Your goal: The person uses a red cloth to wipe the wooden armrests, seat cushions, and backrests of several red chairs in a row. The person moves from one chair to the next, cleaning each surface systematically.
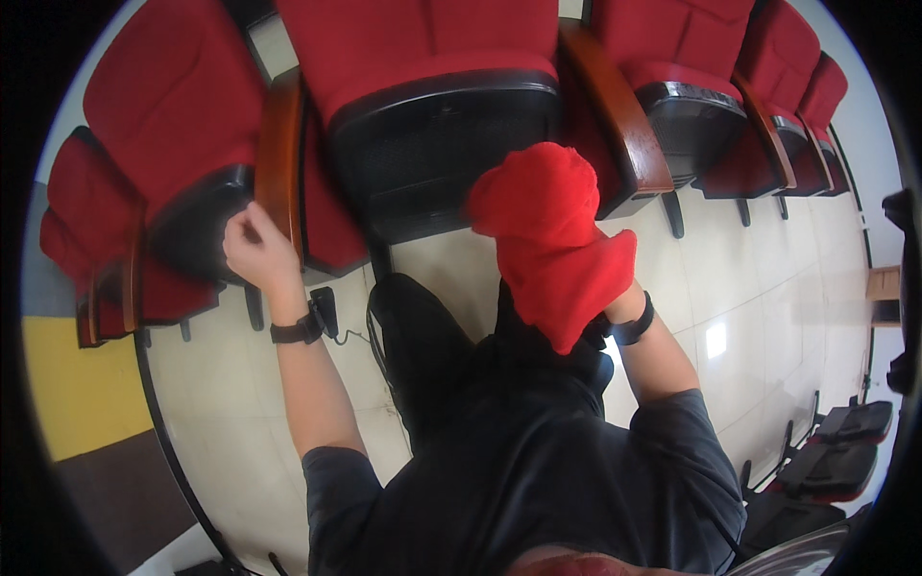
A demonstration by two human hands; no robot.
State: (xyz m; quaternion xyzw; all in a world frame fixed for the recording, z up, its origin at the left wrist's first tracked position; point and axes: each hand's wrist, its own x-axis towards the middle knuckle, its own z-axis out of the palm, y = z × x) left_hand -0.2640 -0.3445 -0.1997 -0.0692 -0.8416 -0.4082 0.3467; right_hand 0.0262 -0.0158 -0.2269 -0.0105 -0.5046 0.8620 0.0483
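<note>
A bright red cloth [551, 237] drapes over my right hand [625, 305] and hides its fingers; only the part by the wrist shows. The cloth is bunched at the top, in front of the black underside of a folded-up auditorium seat [446, 151], and one corner hangs down toward my lap. My left hand [258, 250] is raised with its fingers curled in, and nothing shows in it. It is nearest to a varnished wooden armrest [279, 158], left of the middle seat. I cannot tell whether it touches the armrest.
Red upholstered seats [176, 108] continue the row on both sides. Another wooden armrest [619, 115] juts out right of the cloth. Pale floor tiles [727, 302] lie around my legs. Black wrist straps [297, 331] are on both wrists, with a cable near the left. More seats [828, 464] stand behind at right.
</note>
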